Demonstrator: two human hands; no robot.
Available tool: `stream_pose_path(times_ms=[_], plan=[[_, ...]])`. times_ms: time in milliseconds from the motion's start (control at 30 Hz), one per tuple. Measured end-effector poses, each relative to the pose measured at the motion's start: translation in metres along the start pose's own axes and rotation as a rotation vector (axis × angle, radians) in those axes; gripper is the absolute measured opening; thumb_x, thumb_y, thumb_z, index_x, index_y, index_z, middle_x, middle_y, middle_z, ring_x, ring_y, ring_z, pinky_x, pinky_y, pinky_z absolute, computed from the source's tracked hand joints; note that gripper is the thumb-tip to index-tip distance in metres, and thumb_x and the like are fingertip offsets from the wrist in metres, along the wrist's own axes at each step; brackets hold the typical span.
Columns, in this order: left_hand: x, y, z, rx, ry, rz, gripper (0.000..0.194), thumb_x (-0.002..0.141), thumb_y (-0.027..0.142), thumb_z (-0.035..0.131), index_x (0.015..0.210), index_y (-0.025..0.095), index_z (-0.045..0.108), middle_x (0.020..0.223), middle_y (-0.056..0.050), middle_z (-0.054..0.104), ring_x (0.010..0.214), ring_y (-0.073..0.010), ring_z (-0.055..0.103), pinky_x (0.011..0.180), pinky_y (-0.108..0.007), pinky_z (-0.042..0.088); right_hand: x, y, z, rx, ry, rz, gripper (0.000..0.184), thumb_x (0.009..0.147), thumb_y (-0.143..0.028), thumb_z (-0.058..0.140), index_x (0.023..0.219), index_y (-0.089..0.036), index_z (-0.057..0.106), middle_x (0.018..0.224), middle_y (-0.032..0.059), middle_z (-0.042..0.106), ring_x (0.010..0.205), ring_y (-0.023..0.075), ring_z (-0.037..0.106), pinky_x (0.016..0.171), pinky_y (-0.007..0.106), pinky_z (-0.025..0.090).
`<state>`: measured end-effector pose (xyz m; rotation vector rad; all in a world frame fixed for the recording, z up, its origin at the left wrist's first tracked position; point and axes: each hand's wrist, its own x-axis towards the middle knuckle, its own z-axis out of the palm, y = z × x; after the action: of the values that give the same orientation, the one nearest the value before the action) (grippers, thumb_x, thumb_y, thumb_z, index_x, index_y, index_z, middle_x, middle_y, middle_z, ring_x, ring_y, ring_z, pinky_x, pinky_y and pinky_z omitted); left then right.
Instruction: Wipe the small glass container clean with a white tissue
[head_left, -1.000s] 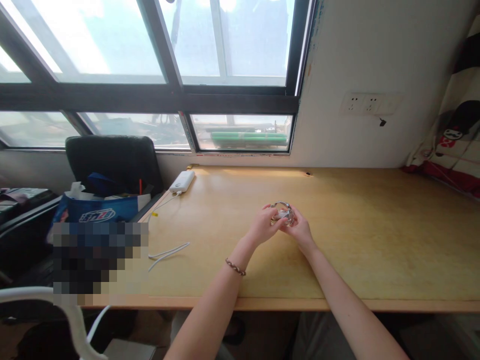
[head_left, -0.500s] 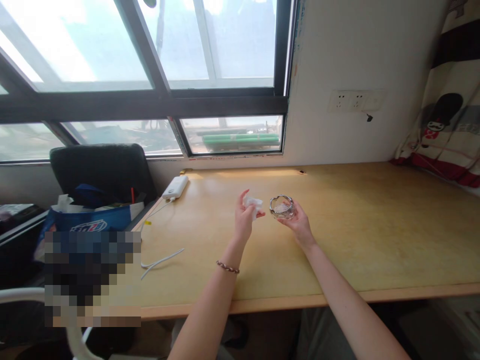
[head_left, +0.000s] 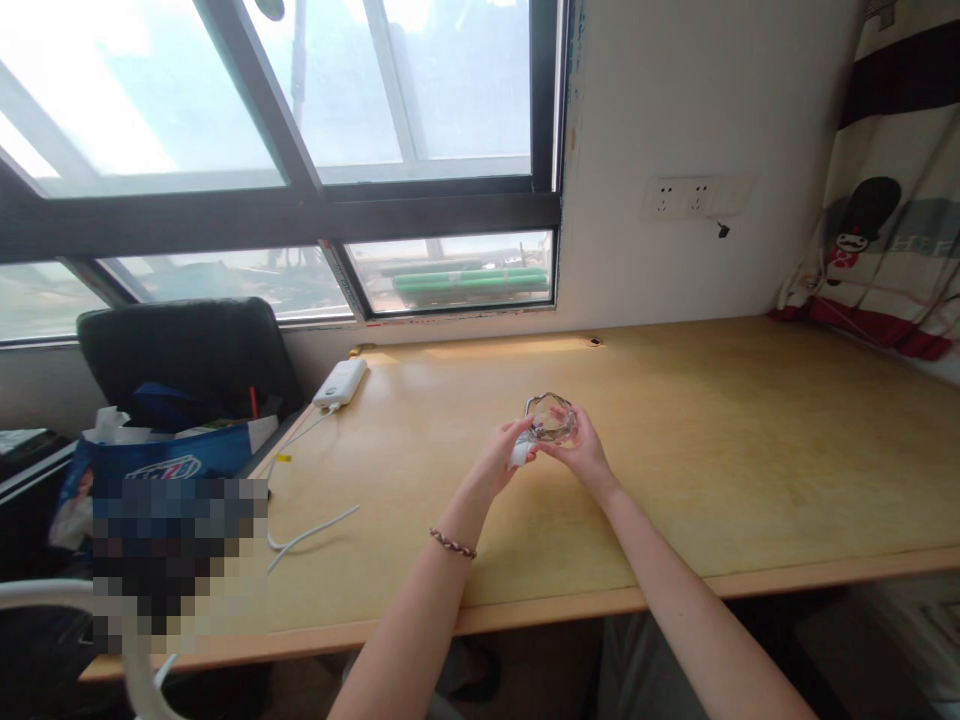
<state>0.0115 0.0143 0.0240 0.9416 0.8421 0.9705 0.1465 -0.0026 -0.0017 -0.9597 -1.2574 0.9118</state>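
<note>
A clear glass bowl (head_left: 551, 425) with a dark, wavy rim is held up over the wooden table (head_left: 712, 450). My right hand (head_left: 587, 447) grips it from the right side, fingers round its wall. At the bowl's left side, my left hand (head_left: 501, 458) is closed on a crumpled white tissue (head_left: 523, 450). Its thumb lies near the rim, and the tissue is pressed against or just beside the glass; some fingers are hidden below. A braided bracelet (head_left: 452, 543) circles my left wrist.
At the table's left edge lies a white power bank (head_left: 340, 384) with a white cable (head_left: 315, 535). Left of the table, a blue bag (head_left: 172, 465) rests before a black chair (head_left: 187, 350). Wall sockets (head_left: 681, 197) and a patterned curtain (head_left: 862, 230) are on the right.
My left hand has brought the tissue rightward to the bowl. The bowl has shifted slightly left in my right hand and is tilted differently. The whole view has turned a little.
</note>
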Motion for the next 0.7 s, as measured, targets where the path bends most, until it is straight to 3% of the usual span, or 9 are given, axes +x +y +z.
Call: stream_pose_path(times_ms=[200, 267, 367, 500, 600, 700], plan=[[0.005, -0.008, -0.004, 0.106, 0.221, 0.053, 0.031, 0.063, 0.040, 0.058, 0.076, 0.012, 0.058, 0.065, -0.004, 0.056, 0.043, -0.0054, 0.042, 0.038, -0.017, 0.031, -0.009, -0.014, 0.002, -0.554, 0.073, -0.236, 0.080, 0.055, -0.041, 0.069, 0.122, -0.020, 0.033, 0.119, 0.0111, 0.042, 0.107, 0.0255, 0.043, 0.089, 0.039, 0.036], [0.007, -0.010, -0.005, 0.131, 0.271, 0.046, 0.031, 0.063, 0.040, 0.058, 0.075, 0.011, 0.058, 0.064, -0.005, 0.056, 0.042, -0.0055, 0.042, 0.038, -0.017, 0.030, -0.013, -0.018, 0.003, -0.745, 0.070, -0.299, 0.062, 0.061, -0.041, 0.065, 0.116, -0.023, 0.043, 0.115, 0.0090, 0.044, 0.102, 0.0251, 0.045, 0.085, 0.036, 0.037], [0.008, -0.014, -0.004, 0.131, 0.254, 0.043, 0.034, 0.063, 0.042, 0.057, 0.077, 0.012, 0.057, 0.065, -0.004, 0.056, 0.042, -0.0052, 0.041, 0.038, -0.016, 0.029, -0.019, -0.017, 0.006, -0.936, 0.016, -0.281, 0.027, 0.072, -0.038, 0.055, 0.095, -0.023, 0.056, 0.099, 0.0059, 0.052, 0.083, 0.0200, 0.053, 0.069, 0.029, 0.041], [0.009, -0.017, -0.003, 0.172, 0.193, 0.070, 0.036, 0.062, 0.046, 0.058, 0.075, 0.012, 0.057, 0.062, -0.002, 0.053, 0.042, -0.0044, 0.040, 0.038, -0.016, 0.029, -0.019, -0.012, 0.005, -0.966, -0.051, -0.279, 0.018, 0.076, -0.034, 0.053, 0.087, -0.020, 0.054, 0.086, 0.0043, 0.056, 0.071, 0.0162, 0.055, 0.059, 0.024, 0.039], [0.009, -0.017, -0.002, 0.217, 0.159, 0.106, 0.039, 0.061, 0.048, 0.058, 0.076, 0.012, 0.057, 0.058, 0.000, 0.050, 0.043, -0.0046, 0.040, 0.038, -0.016, 0.027, -0.005, -0.011, -0.012, -1.002, -0.038, -0.292, 0.016, 0.076, -0.033, 0.053, 0.084, -0.019, 0.053, 0.084, 0.0045, 0.056, 0.068, 0.0154, 0.055, 0.059, 0.024, 0.038], [0.010, -0.017, -0.002, 0.256, 0.161, 0.109, 0.040, 0.060, 0.047, 0.060, 0.081, 0.013, 0.057, 0.056, 0.002, 0.047, 0.042, -0.0044, 0.039, 0.037, -0.015, 0.025, 0.022, -0.007, -0.048, -1.095, 0.076, -0.259, 0.017, 0.074, -0.034, 0.054, 0.082, -0.018, 0.053, 0.084, 0.0055, 0.055, 0.068, 0.0161, 0.055, 0.060, 0.025, 0.039]])
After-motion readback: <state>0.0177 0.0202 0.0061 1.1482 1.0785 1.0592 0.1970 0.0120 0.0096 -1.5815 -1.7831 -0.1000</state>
